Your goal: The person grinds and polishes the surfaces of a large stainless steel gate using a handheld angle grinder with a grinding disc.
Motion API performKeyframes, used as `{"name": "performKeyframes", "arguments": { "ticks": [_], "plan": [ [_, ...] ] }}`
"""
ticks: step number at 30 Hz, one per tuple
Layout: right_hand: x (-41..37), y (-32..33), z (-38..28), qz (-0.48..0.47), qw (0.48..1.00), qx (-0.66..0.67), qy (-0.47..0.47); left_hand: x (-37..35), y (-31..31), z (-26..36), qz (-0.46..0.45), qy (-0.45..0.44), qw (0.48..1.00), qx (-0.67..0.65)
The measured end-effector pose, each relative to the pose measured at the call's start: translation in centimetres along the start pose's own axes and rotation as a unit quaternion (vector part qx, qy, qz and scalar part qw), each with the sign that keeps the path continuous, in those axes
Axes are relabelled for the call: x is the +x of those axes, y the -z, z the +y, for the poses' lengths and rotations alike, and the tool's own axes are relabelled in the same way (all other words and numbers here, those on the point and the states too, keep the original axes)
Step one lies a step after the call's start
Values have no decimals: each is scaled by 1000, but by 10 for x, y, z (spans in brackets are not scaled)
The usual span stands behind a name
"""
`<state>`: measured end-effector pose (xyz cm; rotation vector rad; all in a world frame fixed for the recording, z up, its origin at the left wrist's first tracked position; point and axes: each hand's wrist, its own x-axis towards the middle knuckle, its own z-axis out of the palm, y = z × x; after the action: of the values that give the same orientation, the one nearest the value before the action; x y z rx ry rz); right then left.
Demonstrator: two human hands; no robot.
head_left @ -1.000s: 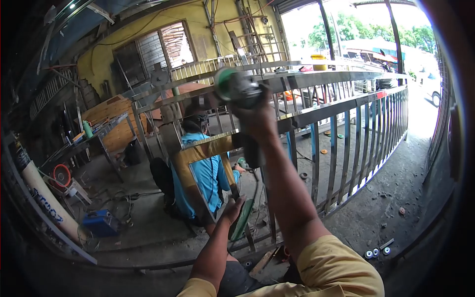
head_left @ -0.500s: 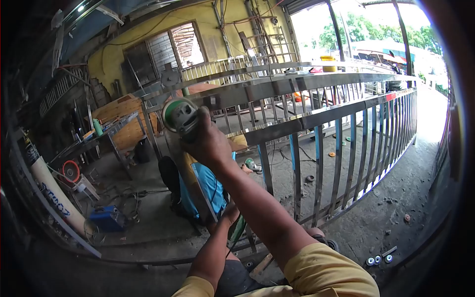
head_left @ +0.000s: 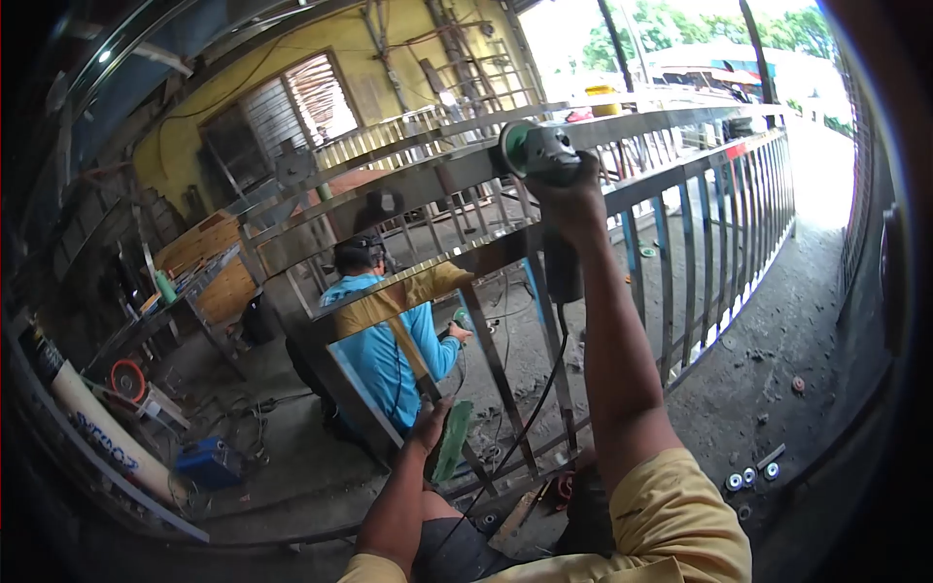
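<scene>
My right hand (head_left: pixel 573 199) grips an angle grinder (head_left: pixel 552 155) by its body. The grinder's pale green-backed disc (head_left: pixel 518 149) is at the broad upper rail (head_left: pixel 447 177) of a shiny metal railing. Its black cord (head_left: pixel 556 360) hangs down toward my lap. Lower and to the left, my left hand (head_left: pixel 431 425) is closed around one end of a flat, rough green bar (head_left: pixel 452 442), beside an upright of the railing. Most of the left fingers are hidden behind the bar.
Behind the railing crouches a person in a blue shirt (head_left: pixel 374 364), with another grinder (head_left: pixel 462 319) in hand. At left are a blue machine (head_left: pixel 209 463), a white cylinder (head_left: pixel 107 428) and a workbench (head_left: pixel 175 309). Several small discs (head_left: pixel 749 476) lie on the floor at right.
My right hand has carried the grinder rightward along the upper rail. My left hand with the green bar shows more fully, and the view has shifted, bringing the crouching person into sight.
</scene>
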<state>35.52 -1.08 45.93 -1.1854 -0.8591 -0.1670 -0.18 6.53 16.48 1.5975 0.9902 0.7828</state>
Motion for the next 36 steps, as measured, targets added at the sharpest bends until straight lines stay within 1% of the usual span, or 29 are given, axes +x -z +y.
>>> {"name": "performKeyframes", "arguments": {
  "ticks": [2, 3, 6, 8, 9, 11, 12, 14, 15, 17, 18, 19, 22, 23, 24, 25, 26, 27, 28, 30, 31, 34, 36],
  "plan": [
    [31, 21, 29, 23, 999, -22, -21, -1, 0, 2, -1, 16, 1000, 1],
    [44, 33, 40, 23, 999, -9, -39, 6, 5, -9, 10, 35, 999, 1],
    [79, 64, 67, 43, 992, 19, -119, 9, 6, -17, -4, -67, 995, -79],
    [92, 80, 76, 58, 989, 23, -137, 0, 1, -4, -4, -44, 998, -49],
    [99, 84, 86, 51, 989, 33, -133, -3, 0, 0, 1, -33, 999, -37],
    [102, 83, 93, 43, 992, -13, -114, 3, 4, -7, -3, -35, 998, -61],
    [92, 79, 91, 32, 993, -32, -111, 4, 6, -13, -6, -32, 997, -73],
    [67, 68, 70, -2, 993, -25, -113, 13, 27, -39, -22, 10, 995, -96],
    [49, 67, 51, -44, 983, 107, -140, 21, 32, -44, -29, 31, 993, -108],
    [24, 50, 46, -74, 988, 112, -73, 27, 28, -43, -22, 17, 993, -118],
    [19, 39, 56, -64, 998, -16, 13, 17, 26, -39, -15, 13, 992, -123],
    [13, 51, 36, -83, 996, -35, -12, -3, 6, -3, -2, 34, 990, -136],
    [48, 74, 44, -95, 991, 23, -90, 11, 23, -32, -1, 15, 993, -121],
    [68, 79, 67, -78, 992, 42, -86, 12, 28, -36, -7, 29, 992, -120],
    [85, 88, 77, -42, 994, -12, -101, 14, 32, -39, -15, 42, 992, -121],
    [96, 105, 74, -23, 991, -13, -130, 16, 33, -41, -21, 54, 991, -121],
    [116, 112, 92, -12, 990, -24, -141, 13, 27, -35, -12, 40, 993, -114],
    [131, 123, 104, 5, 993, -24, -112, 5, 17, -21, -2, 26, 994, -106],
    [151, 126, 120, 10, 991, -22, -133, 1, 12, -13, 9, 11, 995, -98],
    [169, 140, 120, -2, 987, -6, -160, 4, 17, -19, 24, 15, 996, -86],
    [171, 141, 119, -19, 988, 7, -153, 4, 18, -21, 32, 17, 996, -81],
    [146, 109, 111, -28, 990, 26, -136, -2, 14, -7, -12, 64, 992, -108],
    [96, 110, 58, -91, 989, -27, -112, 15, 34, -40, -8, 43, 993, -106]
  ]
}}
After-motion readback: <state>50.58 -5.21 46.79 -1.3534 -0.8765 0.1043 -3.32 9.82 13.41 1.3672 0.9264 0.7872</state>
